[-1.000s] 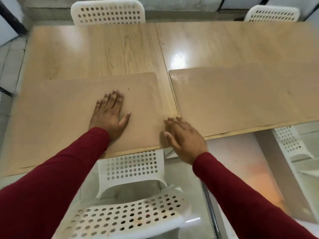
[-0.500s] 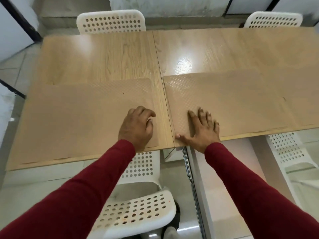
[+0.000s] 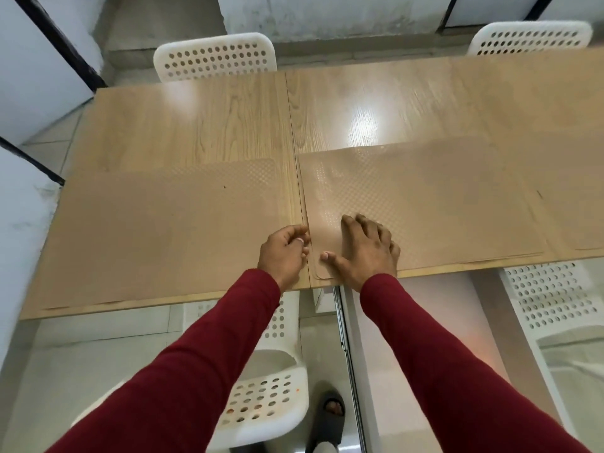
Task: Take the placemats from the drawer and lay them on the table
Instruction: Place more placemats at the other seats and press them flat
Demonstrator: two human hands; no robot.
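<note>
Two tan textured placemats lie flat along the near edge of the wooden table [image 3: 228,119]. The left placemat [image 3: 157,217] covers the left half. The right placemat [image 3: 425,197] starts at the table's centre seam, and more mat edges show under it at the far right [image 3: 581,210]. My right hand [image 3: 366,250] rests on the right placemat's near left corner, fingers bent and spread, thumb pressing down. At that mat's left edge, over the seam, my left hand [image 3: 284,253] hovers with curled fingers; whether it pinches the edge is unclear.
White perforated chairs stand at the far side [image 3: 215,57] [image 3: 529,37], under the near edge [image 3: 271,403] and at the right [image 3: 552,299]. A foot in a grey slipper [image 3: 330,416] is on the tiled floor. White panels stand at the left.
My left hand left the left placemat and moved right to the seam. My right hand stayed on the right placemat's near left corner and bent its fingers. The view tilted up.
</note>
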